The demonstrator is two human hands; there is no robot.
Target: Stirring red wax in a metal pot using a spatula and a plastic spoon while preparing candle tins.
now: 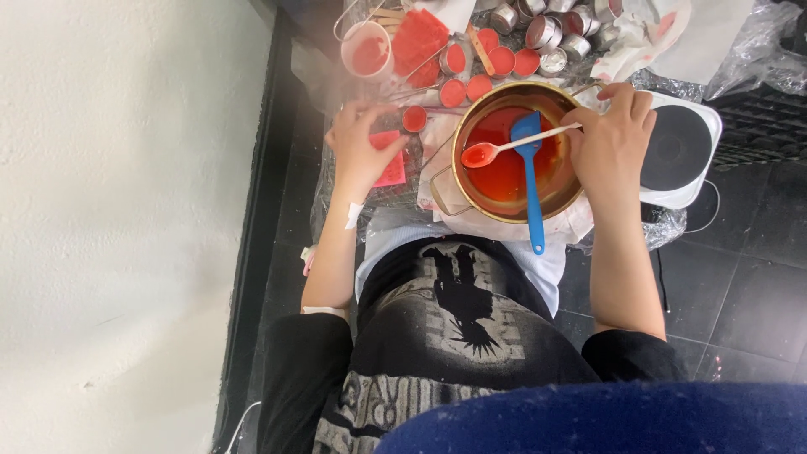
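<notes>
The small tins run off the top edge; the left hand looks blurred.

The pot is brass-gold and holds red liquid. The spatula is blue; the spoon is white with a red-filled bowl. The small tins are silver, filled red. The hotplate is white with a black disc. The floor is black tile, and the wall is white.

We reach both bare forearms forward toward twelve o'clock. Our left hand lies palm down, fingers curled at their tips, a pale band at its wrist. Our right hand is fisted, knuckles up, its grip pinched tight.
</notes>
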